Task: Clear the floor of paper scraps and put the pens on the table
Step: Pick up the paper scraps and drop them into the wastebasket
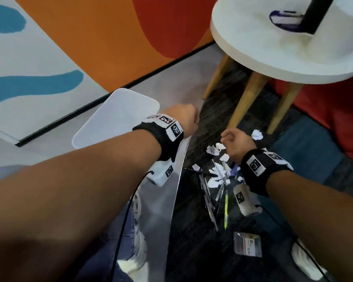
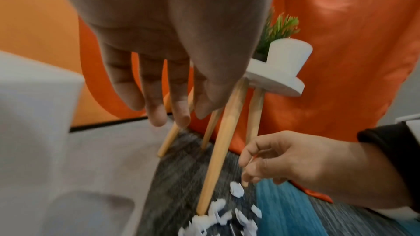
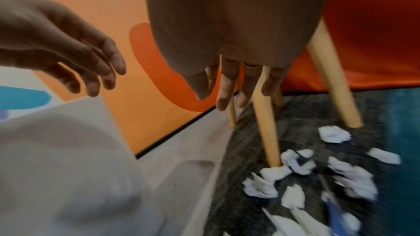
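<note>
Several white paper scraps (image 1: 212, 150) (image 3: 293, 162) (image 2: 218, 209) lie on the dark carpet by a table leg, with a crumpled ball (image 1: 256, 134) further right. Several dark pens (image 1: 207, 192) and a yellow-green pen (image 1: 226, 208) lie just nearer to me. My right hand (image 1: 232, 141) (image 3: 229, 87) hovers above the scraps, fingers hanging loosely, holding nothing. My left hand (image 1: 184, 117) (image 2: 163, 96) hangs beside it to the left, over the white bin's edge, fingers straight and empty. The round white table (image 1: 253, 58) stands above, to the right.
A white bin (image 1: 118, 117) (image 3: 68, 168) stands on the floor at left against the orange patterned wall. The wooden table legs (image 1: 245, 102) rise among the scraps. A potted plant (image 2: 288, 51) stands on the table. A red cushion (image 1: 334, 119) lies at right. A plastic card holder (image 1: 247, 244) hangs near me.
</note>
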`<act>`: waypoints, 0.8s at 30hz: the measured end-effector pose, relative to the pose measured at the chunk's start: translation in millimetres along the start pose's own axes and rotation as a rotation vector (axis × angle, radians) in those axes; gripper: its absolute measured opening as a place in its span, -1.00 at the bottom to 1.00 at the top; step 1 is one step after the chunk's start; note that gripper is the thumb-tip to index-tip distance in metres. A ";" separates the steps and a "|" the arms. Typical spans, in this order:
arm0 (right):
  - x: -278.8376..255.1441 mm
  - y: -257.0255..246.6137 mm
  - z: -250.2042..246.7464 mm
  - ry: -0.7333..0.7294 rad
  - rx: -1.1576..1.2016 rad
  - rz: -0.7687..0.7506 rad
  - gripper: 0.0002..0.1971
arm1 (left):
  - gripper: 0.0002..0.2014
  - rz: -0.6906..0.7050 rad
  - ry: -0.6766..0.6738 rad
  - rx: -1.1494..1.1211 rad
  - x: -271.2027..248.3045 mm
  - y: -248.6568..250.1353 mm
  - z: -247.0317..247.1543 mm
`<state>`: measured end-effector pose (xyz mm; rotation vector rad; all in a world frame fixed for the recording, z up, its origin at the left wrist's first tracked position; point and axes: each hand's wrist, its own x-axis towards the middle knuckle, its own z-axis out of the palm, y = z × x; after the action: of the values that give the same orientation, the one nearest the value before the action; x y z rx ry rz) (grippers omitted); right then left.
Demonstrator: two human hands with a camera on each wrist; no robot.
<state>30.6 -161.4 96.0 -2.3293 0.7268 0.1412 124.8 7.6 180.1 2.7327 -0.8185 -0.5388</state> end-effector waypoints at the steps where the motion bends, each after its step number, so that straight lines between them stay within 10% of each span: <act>1: -0.8 15.4 -3.0 -0.018 0.002 0.035 -0.95 | -0.87 0.004 -0.037 -0.022 6.3 4.8 13.5; 12: 7.4 149.8 47.2 -0.267 -0.026 0.338 -0.87 | -0.85 -0.010 -0.457 -0.054 38.7 24.8 184.4; 24: 29.3 168.6 122.9 -0.462 -0.168 0.317 -0.72 | -0.66 -0.045 -0.623 -0.053 66.7 34.2 278.3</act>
<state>-23.9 -198.9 -104.0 -2.1939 0.8598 0.8796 45.7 -91.3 -78.8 2.5487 -0.8453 -1.4383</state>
